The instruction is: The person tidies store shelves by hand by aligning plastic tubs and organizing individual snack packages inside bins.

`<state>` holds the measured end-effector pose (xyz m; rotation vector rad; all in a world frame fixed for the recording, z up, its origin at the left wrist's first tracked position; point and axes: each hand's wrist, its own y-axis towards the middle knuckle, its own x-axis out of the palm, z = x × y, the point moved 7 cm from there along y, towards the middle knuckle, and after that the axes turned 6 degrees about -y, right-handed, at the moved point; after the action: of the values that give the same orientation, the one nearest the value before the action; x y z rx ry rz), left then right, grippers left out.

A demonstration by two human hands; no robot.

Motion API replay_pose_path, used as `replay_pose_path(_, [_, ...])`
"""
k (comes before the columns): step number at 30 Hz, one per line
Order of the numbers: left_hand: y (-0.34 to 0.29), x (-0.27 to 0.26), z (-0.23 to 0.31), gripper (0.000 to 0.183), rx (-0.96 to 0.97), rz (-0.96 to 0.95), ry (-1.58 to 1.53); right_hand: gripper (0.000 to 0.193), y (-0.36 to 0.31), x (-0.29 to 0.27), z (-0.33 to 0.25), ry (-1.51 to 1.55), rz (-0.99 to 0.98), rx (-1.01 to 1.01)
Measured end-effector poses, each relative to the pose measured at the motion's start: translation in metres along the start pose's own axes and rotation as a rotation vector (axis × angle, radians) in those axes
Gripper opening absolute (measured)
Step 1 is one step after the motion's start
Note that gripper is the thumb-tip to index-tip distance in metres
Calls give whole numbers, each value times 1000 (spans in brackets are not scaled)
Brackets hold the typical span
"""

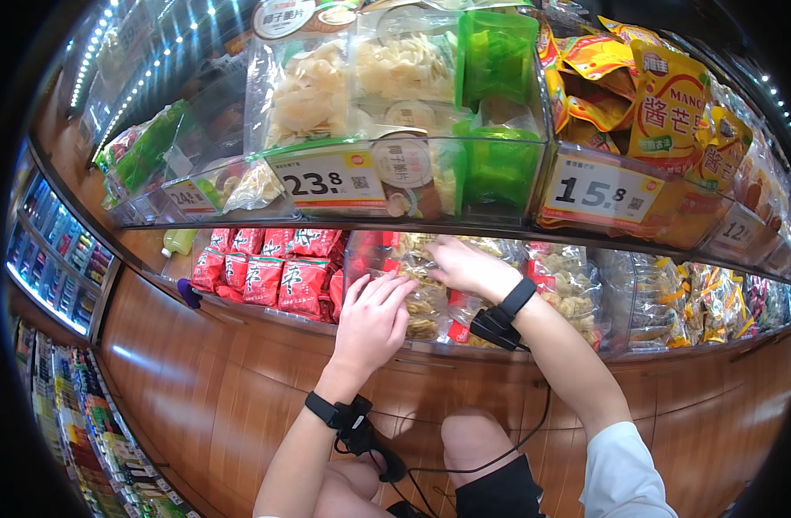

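Note:
Clear bags of pale dried slices with red labels (423,298) fill the middle compartment of the lower shelf. My left hand (374,318) lies over the compartment's left side, fingers stretched out and touching the front of the packs. Farther in and to the right, my right hand (471,266) reaches among these bags. Its fingers are bent and closed on one bag, though the fingertips are partly hidden by the packaging. Beside my left hand, red packets (279,281) stand in rows in the left compartment. Black straps with small devices circle both wrists.
An upper shelf overhangs my hands, with a clear plastic front (499,177), price tags (331,183) and yellow bags (667,108). More clear bags (568,289) continue right. A black cable (499,457) hangs near my knees above the wooden floor (214,388). A lit cooler (63,250) stands left.

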<state>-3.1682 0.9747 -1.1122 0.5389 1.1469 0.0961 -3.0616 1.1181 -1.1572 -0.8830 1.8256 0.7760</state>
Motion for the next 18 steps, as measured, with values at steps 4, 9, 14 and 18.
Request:
replay_pose_path(4, [-1,1,0,39,8,-15,-10,49,-10,-11,-5,-132,-41,98])
replay_pose_path(9, [1,-12,10,40,-28,-49,9,45,-7,-17,-6,-41,114,-15])
replay_pose_path(14, [27,-12,4,40,-189,-63,-30,41,-5,-14,-2,108,67,47])
replay_pose_path(18, [43,-7,-3,32,-80,95,53,42,-11,-23,-12,128,113,0])
